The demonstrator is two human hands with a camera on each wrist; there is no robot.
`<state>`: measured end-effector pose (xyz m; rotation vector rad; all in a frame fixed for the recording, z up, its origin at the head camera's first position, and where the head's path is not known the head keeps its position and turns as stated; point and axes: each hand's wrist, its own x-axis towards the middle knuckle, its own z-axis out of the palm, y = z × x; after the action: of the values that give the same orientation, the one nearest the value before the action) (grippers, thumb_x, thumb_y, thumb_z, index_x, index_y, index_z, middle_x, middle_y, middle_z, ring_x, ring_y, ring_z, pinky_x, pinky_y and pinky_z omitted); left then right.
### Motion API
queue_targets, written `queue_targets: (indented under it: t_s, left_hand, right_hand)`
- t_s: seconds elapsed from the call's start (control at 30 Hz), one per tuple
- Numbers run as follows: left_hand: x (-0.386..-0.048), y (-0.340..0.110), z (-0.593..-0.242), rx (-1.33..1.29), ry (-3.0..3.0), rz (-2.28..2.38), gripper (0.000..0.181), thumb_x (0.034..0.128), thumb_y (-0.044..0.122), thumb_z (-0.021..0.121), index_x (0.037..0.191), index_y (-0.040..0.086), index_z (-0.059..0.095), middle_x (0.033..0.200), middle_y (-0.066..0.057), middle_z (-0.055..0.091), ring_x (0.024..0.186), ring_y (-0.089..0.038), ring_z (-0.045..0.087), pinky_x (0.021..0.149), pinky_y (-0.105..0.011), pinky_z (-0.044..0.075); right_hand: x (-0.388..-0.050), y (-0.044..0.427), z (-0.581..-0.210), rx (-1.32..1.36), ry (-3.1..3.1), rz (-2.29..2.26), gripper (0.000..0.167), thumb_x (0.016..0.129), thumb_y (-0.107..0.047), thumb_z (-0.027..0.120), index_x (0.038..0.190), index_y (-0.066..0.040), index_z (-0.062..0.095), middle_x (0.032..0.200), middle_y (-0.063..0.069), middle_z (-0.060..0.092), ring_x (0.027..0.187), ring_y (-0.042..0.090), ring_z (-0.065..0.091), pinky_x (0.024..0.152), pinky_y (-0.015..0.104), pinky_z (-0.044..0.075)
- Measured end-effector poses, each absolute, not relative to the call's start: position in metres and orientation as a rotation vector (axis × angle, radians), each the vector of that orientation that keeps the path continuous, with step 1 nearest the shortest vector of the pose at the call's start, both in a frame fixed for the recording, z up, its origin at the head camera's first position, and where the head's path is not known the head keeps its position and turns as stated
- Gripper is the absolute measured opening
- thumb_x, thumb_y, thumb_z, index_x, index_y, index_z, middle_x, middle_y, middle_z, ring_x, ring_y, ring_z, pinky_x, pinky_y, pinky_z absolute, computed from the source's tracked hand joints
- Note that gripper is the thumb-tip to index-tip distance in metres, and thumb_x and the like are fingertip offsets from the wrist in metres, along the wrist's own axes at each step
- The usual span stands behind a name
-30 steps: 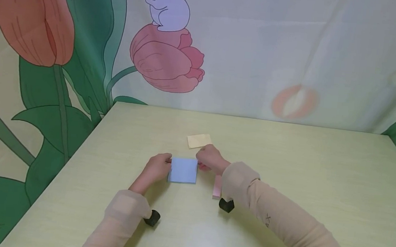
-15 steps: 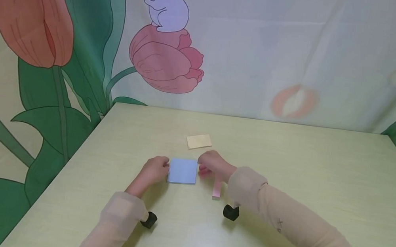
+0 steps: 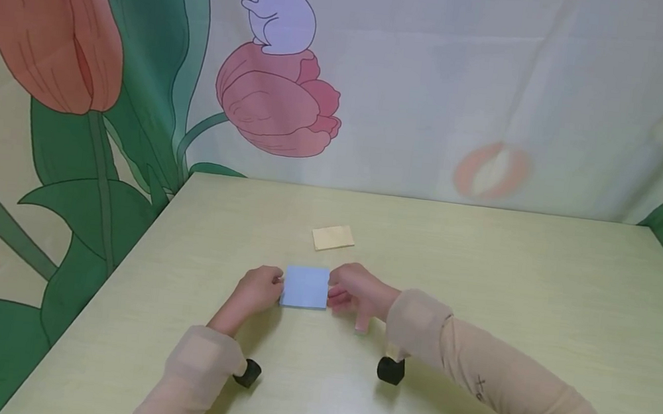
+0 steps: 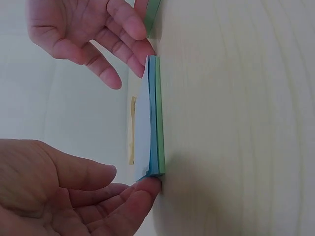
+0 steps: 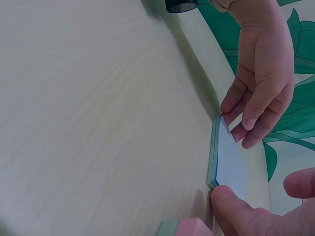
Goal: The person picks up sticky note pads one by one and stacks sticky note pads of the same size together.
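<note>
A square pad, light blue on top point(image 3: 305, 287), lies flat on the table with a green layer under the blue ones point(image 4: 160, 118). My left hand point(image 3: 260, 288) touches its left edge with the fingertips, the thumb raised clear of it point(image 4: 83, 196). On the opposite edge are the fingertips of my right hand point(image 3: 362, 290), the fingers loosely bent and the thumb apart point(image 5: 261, 216). Neither hand closes round the pad point(image 5: 230, 162). Just right of it, partly under my right hand, is a narrow pink block point(image 3: 362, 323) with a green layer point(image 5: 168, 227).
A pale yellow pad point(image 3: 333, 238) lies farther back on the light wooden table point(image 3: 511, 271). Behind the table hangs a cloth printed with flowers and a white animal point(image 3: 283, 19). A black device point(image 3: 390, 371) hangs below each wrist.
My right hand has moved a little toward me along the pad's right edge and now covers more of the pink block. My left hand has shifted slightly left and nearer. The pad has barely moved.
</note>
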<state>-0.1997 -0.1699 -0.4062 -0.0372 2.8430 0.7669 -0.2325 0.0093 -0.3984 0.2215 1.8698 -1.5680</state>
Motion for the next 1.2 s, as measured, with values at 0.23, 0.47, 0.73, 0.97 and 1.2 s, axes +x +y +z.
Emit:
queue_targets:
  t_s: [0.23,0.47,0.73,0.97,1.2]
  left_hand:
    - [-0.200,-0.169,-0.407,-0.054,2.856,0.767,0.024,0.0850,0.007,0.045,0.102,-0.002,0.059,0.093,-0.012,0.056,0.071,-0.019,0.046,0.059,-0.025,0.036]
    - [-0.199,-0.170,-0.406,-0.036,2.852,0.751,0.030,0.0851,0.008,0.044,0.111,-0.003,0.056,0.101,-0.015,0.058,0.076,-0.021,0.048,0.066,-0.029,0.039]
    - [-0.199,-0.170,-0.401,-0.008,2.842,0.620,0.041,0.0802,0.016,0.059,0.116,-0.002,0.052,0.107,-0.016,0.059,0.096,-0.027,0.055,0.082,-0.040,0.043]
    - [-0.197,-0.164,-0.403,0.024,2.813,0.418,0.057,0.0705,0.025,0.072,0.116,-0.001,0.048,0.102,-0.015,0.057,0.081,-0.022,0.051,0.075,-0.036,0.045]
    - [-0.194,-0.161,-0.405,0.037,2.833,0.405,0.056,0.0702,0.022,0.072,0.115,-0.001,0.047,0.100,-0.015,0.056,0.080,-0.023,0.051,0.073,-0.036,0.045]
  right_hand:
    - [-0.231,0.009,-0.398,0.232,1.863,-1.570,0.033,0.078,-0.005,0.044,0.110,-0.002,0.041,0.096,0.017,0.051,0.076,0.025,0.054,0.065,0.029,0.049]
    - [-0.230,0.010,-0.397,0.208,1.865,-1.561,0.032,0.077,-0.005,0.045,0.109,-0.003,0.041,0.093,0.014,0.049,0.075,0.023,0.051,0.064,0.028,0.048]
    - [-0.237,0.015,-0.385,-0.228,2.315,-1.296,0.035,0.081,-0.010,0.047,0.113,0.001,0.051,0.104,0.010,0.054,0.087,0.022,0.051,0.074,0.031,0.043]
    - [-0.252,0.008,-0.384,-0.340,2.451,-1.175,0.037,0.080,-0.012,0.049,0.115,-0.002,0.051,0.114,0.010,0.055,0.096,0.021,0.051,0.078,0.031,0.043]
    - [-0.263,0.000,-0.391,-0.428,2.453,-1.139,0.037,0.079,-0.015,0.051,0.114,-0.002,0.052,0.115,0.009,0.055,0.096,0.021,0.053,0.076,0.029,0.044]
